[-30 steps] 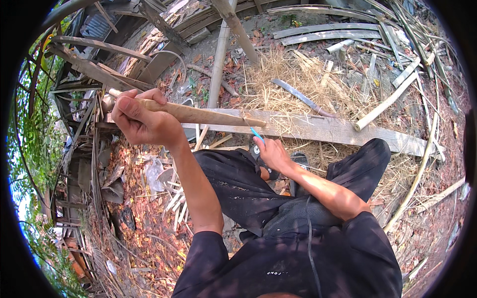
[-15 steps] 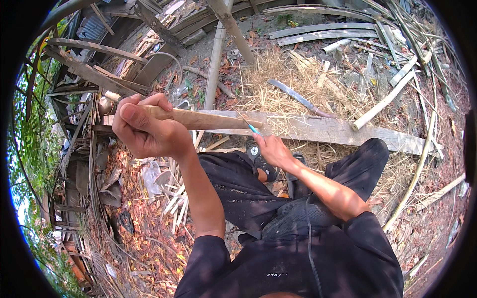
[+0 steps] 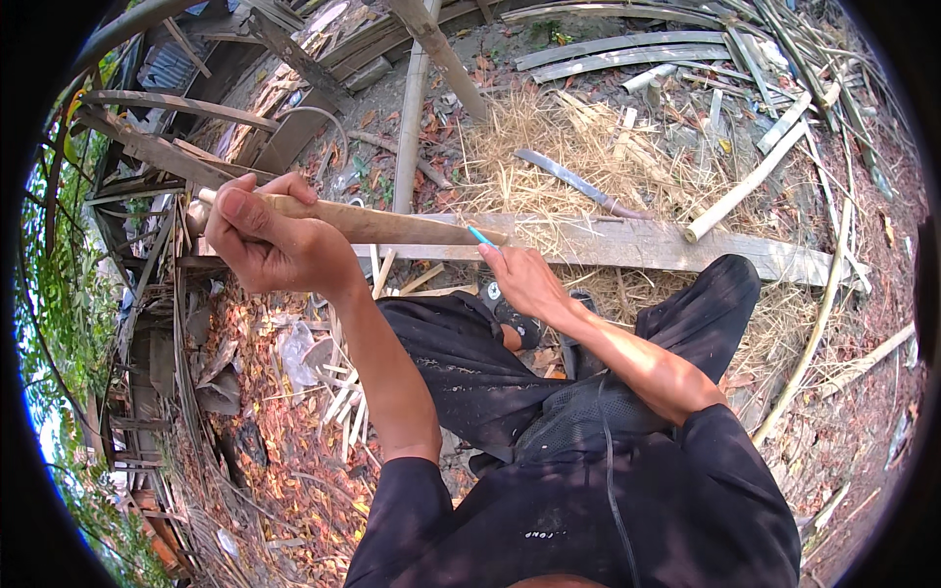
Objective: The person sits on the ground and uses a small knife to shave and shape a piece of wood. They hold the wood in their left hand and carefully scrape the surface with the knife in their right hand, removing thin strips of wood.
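Note:
My left hand [image 3: 270, 235] is raised at the left, its fingers wrapped round the thick end of a long tapered wooden piece [image 3: 387, 228]. That piece is pale brown and smooth. It points rightward, its narrow end over a grey plank. Close to this narrow end, my right hand [image 3: 520, 277] grips a small blue-handled knife [image 3: 479, 235]. The knife lies against or just in front of the wood; its blade is hard to make out. A curved machete [image 3: 569, 178] rests beyond the hands, on straw-like shavings.
The long grey plank [image 3: 676, 247] crosses in front of my legs. Shavings [image 3: 549, 122] cover the ground past it. Bamboo poles and split strips [image 3: 750, 186] lie at the right. Wooden posts and beams [image 3: 186, 110] stand at the left, with cut sticks [image 3: 345, 397] by my leg.
My right hand and the knife have shifted slightly up and left along the wooden piece. My left hand keeps its grip. The whole view has moved a little.

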The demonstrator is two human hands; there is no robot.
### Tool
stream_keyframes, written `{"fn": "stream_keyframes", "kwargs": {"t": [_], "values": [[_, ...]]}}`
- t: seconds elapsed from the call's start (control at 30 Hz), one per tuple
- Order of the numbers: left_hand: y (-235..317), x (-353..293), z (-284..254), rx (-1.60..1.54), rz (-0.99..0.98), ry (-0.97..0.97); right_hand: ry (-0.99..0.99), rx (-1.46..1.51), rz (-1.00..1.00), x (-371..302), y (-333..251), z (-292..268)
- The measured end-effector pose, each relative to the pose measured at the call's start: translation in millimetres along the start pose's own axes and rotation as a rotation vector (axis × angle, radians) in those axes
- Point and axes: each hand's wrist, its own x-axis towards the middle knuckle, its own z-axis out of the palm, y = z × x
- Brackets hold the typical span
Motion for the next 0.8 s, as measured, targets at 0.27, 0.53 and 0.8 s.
{"fn": "stream_keyframes", "kwargs": {"t": [0.27, 0.53, 0.8], "values": [[9, -5, 11, 0.020, 0.062, -0.036, -0.074, -0.071, 0.151, -4, 61, 28], [23, -14, 20, -0.035, 0.083, -0.080, -0.256, -0.078, 0.522, 19, 143, 43], [11, -8, 7, 0.070, 0.012, 0.058, -0.167, -0.135, 0.334, 13, 145, 35]]}}
